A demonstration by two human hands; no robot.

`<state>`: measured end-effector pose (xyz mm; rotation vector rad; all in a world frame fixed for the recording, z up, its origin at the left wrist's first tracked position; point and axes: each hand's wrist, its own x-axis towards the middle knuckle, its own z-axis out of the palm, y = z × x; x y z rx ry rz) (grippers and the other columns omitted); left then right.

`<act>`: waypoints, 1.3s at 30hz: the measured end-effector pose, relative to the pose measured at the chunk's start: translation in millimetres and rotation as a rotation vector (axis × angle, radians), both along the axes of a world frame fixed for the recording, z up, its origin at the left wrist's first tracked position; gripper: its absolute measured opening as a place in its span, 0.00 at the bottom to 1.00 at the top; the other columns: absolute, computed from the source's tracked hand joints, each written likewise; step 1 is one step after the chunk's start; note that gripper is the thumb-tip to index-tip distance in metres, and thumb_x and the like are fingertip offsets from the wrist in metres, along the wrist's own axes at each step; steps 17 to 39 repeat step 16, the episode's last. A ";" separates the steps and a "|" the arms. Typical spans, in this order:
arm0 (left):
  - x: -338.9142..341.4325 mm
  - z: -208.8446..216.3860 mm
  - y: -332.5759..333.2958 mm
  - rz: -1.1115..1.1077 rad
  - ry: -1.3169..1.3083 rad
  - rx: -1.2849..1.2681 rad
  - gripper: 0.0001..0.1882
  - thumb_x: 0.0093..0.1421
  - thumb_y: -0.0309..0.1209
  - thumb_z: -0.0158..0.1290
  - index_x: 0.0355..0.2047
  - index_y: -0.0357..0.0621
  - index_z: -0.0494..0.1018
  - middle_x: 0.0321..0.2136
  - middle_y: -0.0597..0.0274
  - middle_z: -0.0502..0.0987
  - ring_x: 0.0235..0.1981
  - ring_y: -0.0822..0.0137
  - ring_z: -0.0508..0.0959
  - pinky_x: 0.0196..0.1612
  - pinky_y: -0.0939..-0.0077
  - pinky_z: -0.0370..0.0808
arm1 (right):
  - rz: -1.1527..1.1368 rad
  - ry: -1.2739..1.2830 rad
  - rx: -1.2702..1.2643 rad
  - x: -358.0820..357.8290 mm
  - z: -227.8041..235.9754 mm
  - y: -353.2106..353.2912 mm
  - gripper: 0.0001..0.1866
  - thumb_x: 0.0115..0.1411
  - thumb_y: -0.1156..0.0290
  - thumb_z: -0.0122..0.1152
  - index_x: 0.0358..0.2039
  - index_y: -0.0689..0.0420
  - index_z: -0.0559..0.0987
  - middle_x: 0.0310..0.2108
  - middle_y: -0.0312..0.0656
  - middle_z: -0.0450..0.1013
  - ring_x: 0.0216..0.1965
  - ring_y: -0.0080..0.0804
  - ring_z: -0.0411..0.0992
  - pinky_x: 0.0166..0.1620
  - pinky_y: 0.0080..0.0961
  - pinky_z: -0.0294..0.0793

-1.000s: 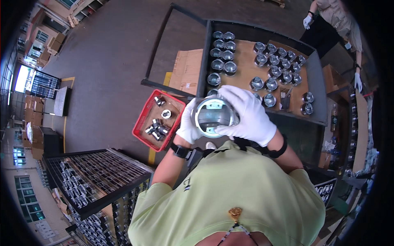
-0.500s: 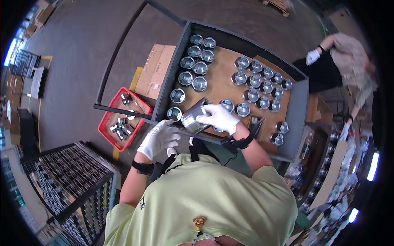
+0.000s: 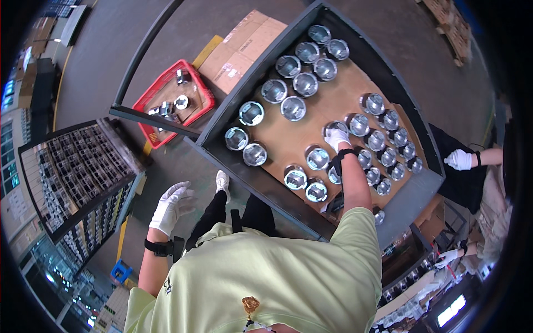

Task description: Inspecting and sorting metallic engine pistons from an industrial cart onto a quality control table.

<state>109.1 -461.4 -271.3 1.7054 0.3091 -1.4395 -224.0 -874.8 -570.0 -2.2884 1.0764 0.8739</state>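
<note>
Several silver metal pistons [image 3: 305,84] with dark sides stand upright in rows on the cardboard lining of a dark metal cart. My right hand [image 3: 337,137], in a white glove, reaches over the near side into the cart. Its fingers are closed on the top of a piston [image 3: 334,126] in the middle, partly covering it. Close to its wrist stands another piston [image 3: 317,158]. Outside the cart, my left hand [image 3: 173,206], also gloved in white, hangs open with nothing in it. Another piston [image 3: 255,155] stands in the near left corner.
The cart's dark raised wall [image 3: 261,186] runs along its near side. On the floor, a red basket [image 3: 206,95] holds a few metal parts beside a flattened cardboard box [image 3: 244,47]. A rack of parts [image 3: 80,172] stands at left. A co-worker's gloved hand [image 3: 458,160] is at right.
The tilted piston my right hand held at the near edge is out of that hand. My right hand has moved forward onto another piston; my left hand has drawn back left. The view has turned.
</note>
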 end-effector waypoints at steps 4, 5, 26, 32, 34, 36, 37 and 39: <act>0.0 -0.7 -22.1 -0.046 -0.028 0.048 0.20 0.64 0.38 0.49 0.54 0.44 0.67 0.40 0.59 0.77 0.42 0.63 0.79 0.45 0.67 0.76 | -0.206 0.140 0.075 -49.9 -57.5 10.5 0.22 0.54 0.66 0.58 0.51 0.53 0.76 0.55 0.48 0.69 0.59 0.44 0.64 0.62 0.37 0.61; -2.2 3.9 -21.6 -0.025 -0.035 0.054 0.20 0.64 0.38 0.49 0.54 0.44 0.67 0.40 0.59 0.77 0.42 0.63 0.79 0.45 0.67 0.76 | -0.275 0.122 0.104 -49.2 -48.0 20.4 0.22 0.55 0.66 0.58 0.52 0.52 0.75 0.56 0.47 0.68 0.60 0.44 0.63 0.63 0.37 0.60; 2.7 0.6 -19.6 -0.075 -0.038 0.030 0.21 0.64 0.39 0.50 0.55 0.44 0.67 0.42 0.59 0.77 0.42 0.63 0.79 0.45 0.69 0.76 | 0.361 -0.409 0.033 111.1 40.6 182.6 0.09 0.53 0.73 0.53 0.32 0.54 0.80 0.32 0.44 0.78 0.36 0.41 0.77 0.36 0.37 0.79; 2.7 0.6 -19.6 -0.075 -0.038 0.030 0.21 0.64 0.39 0.50 0.55 0.44 0.67 0.42 0.59 0.77 0.42 0.63 0.79 0.45 0.69 0.76 | 0.361 -0.409 0.033 111.1 40.6 182.6 0.09 0.53 0.73 0.53 0.32 0.54 0.80 0.32 0.44 0.78 0.36 0.41 0.77 0.36 0.37 0.79; 2.7 0.6 -19.6 -0.075 -0.038 0.030 0.21 0.64 0.39 0.50 0.55 0.44 0.67 0.42 0.59 0.77 0.42 0.63 0.79 0.45 0.69 0.76 | 0.361 -0.409 0.033 111.1 40.6 182.6 0.09 0.53 0.73 0.53 0.32 0.54 0.80 0.32 0.44 0.78 0.36 0.41 0.77 0.36 0.37 0.79; 2.7 0.6 -19.6 -0.075 -0.038 0.030 0.21 0.64 0.39 0.50 0.55 0.44 0.67 0.42 0.59 0.77 0.42 0.63 0.79 0.45 0.69 0.76 | 0.361 -0.409 0.033 111.1 40.6 182.6 0.09 0.53 0.73 0.53 0.32 0.54 0.80 0.32 0.44 0.78 0.36 0.41 0.77 0.36 0.37 0.79; 2.7 0.6 -19.6 -0.075 -0.038 0.030 0.21 0.64 0.39 0.50 0.55 0.44 0.67 0.42 0.59 0.77 0.42 0.63 0.79 0.45 0.69 0.76 | 0.361 -0.409 0.033 111.1 40.6 182.6 0.09 0.53 0.73 0.53 0.32 0.54 0.80 0.32 0.44 0.78 0.36 0.41 0.77 0.36 0.37 0.79; 2.7 0.6 -19.6 -0.075 -0.038 0.030 0.21 0.64 0.39 0.50 0.55 0.44 0.67 0.42 0.59 0.77 0.42 0.63 0.79 0.45 0.69 0.76 | 0.361 -0.409 0.033 111.1 40.6 182.6 0.09 0.53 0.73 0.53 0.32 0.54 0.80 0.32 0.44 0.78 0.36 0.41 0.77 0.36 0.37 0.79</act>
